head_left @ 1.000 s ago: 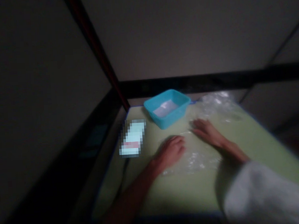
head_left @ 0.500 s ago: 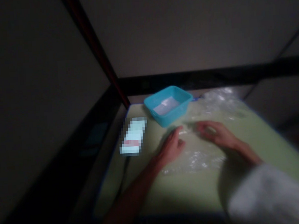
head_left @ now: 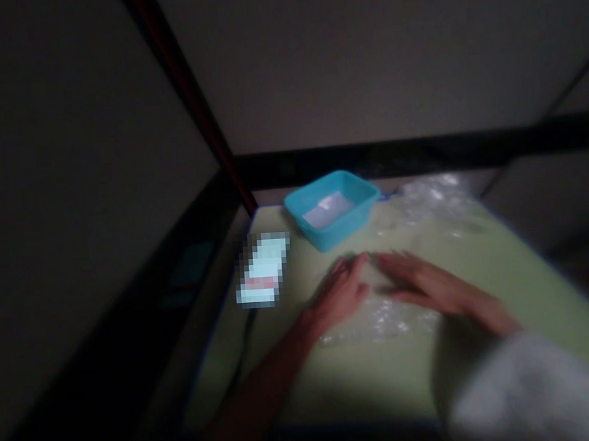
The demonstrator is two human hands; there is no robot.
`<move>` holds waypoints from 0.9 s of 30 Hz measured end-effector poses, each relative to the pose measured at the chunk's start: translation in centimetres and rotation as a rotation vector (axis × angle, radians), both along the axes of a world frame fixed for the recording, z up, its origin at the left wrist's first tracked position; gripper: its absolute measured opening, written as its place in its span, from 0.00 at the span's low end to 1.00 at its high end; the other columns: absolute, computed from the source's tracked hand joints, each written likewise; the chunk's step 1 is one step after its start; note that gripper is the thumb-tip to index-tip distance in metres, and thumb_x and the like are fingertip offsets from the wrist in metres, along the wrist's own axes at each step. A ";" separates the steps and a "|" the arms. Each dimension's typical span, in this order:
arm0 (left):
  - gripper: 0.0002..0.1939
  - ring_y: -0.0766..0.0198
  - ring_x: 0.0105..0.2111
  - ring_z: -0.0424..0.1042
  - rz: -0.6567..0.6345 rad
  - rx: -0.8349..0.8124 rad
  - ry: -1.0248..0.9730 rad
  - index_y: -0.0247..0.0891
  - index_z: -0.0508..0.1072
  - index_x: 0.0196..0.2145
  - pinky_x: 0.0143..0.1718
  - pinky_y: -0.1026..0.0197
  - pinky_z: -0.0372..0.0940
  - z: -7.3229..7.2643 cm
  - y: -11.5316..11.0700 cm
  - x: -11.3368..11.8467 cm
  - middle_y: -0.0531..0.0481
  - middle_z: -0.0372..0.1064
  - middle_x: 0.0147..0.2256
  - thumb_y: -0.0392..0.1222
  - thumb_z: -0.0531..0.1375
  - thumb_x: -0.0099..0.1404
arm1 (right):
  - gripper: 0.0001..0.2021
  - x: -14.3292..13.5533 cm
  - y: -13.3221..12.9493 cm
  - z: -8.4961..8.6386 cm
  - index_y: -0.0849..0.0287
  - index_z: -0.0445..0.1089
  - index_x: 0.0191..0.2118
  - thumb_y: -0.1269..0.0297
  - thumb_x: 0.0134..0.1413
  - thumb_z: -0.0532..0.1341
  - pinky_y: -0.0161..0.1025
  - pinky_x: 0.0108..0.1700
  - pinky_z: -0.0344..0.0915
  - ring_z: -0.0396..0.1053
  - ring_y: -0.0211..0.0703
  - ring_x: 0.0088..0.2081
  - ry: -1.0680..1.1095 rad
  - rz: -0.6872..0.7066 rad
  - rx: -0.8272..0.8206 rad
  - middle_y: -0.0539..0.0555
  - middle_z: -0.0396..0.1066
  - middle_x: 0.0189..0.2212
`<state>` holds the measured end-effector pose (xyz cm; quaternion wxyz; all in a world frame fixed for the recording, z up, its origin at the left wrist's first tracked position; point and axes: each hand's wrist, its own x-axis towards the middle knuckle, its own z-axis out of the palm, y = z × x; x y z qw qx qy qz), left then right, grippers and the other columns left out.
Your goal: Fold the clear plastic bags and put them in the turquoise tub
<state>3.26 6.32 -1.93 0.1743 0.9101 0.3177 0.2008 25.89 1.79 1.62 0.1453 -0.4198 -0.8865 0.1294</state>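
Note:
A clear, shiny plastic sheet or bag (head_left: pixel 387 318) lies on the pale green tabletop (head_left: pixel 369 382), below both hands. My left hand (head_left: pixel 341 291) rests at its upper left side, fingers stretched out and thumb apart. From the right, my right hand (head_left: pixel 418 279) reaches over its upper part with fingers extended flat and thumb apart. The fingertips of the two hands are close together. Just beyond them stands a turquoise basket (head_left: pixel 339 224) with whitish flat pieces (head_left: pixel 328 210) inside.
More crumpled clear plastic (head_left: pixel 436 202) lies at the back right of the table. A lit, blurred-out phone-like screen (head_left: pixel 265 269) is at the left edge, with a dark cable (head_left: pixel 247 343) running from it. Walls stand behind and at the left.
My right hand has shifted a little left and its curled fingers have straightened out over the plastic. My left hand has barely moved. The basket stays in place.

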 end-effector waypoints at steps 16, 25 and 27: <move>0.28 0.52 0.59 0.57 0.013 0.020 0.049 0.32 0.51 0.58 0.59 0.48 0.55 -0.4 0.1 0.2 0.35 0.58 0.57 0.37 0.54 0.63 | 0.41 0.5 -2.9 -3.4 0.57 0.26 0.67 0.44 0.59 0.49 0.60 0.63 0.38 0.43 0.55 0.64 -0.202 -0.031 0.101 0.63 0.41 0.65; 0.28 0.59 0.57 0.60 0.006 -0.007 -0.051 0.40 0.49 0.60 0.61 0.47 0.51 1.5 -1.0 -2.5 0.46 0.66 0.53 0.35 0.52 0.64 | 0.34 1.9 -4.1 -2.1 0.50 0.29 0.67 0.49 0.62 0.48 0.62 0.61 0.44 0.44 0.55 0.64 -0.115 -0.192 0.020 0.58 0.46 0.64; 0.27 0.60 0.57 0.61 -0.041 -0.009 -0.010 0.41 0.50 0.60 0.61 0.47 0.50 2.2 -1.7 -3.8 0.50 0.70 0.50 0.35 0.52 0.65 | 0.33 2.0 -3.7 -2.2 0.50 0.32 0.67 0.49 0.62 0.48 0.62 0.61 0.44 0.46 0.55 0.63 -0.092 -0.217 0.010 0.59 0.48 0.64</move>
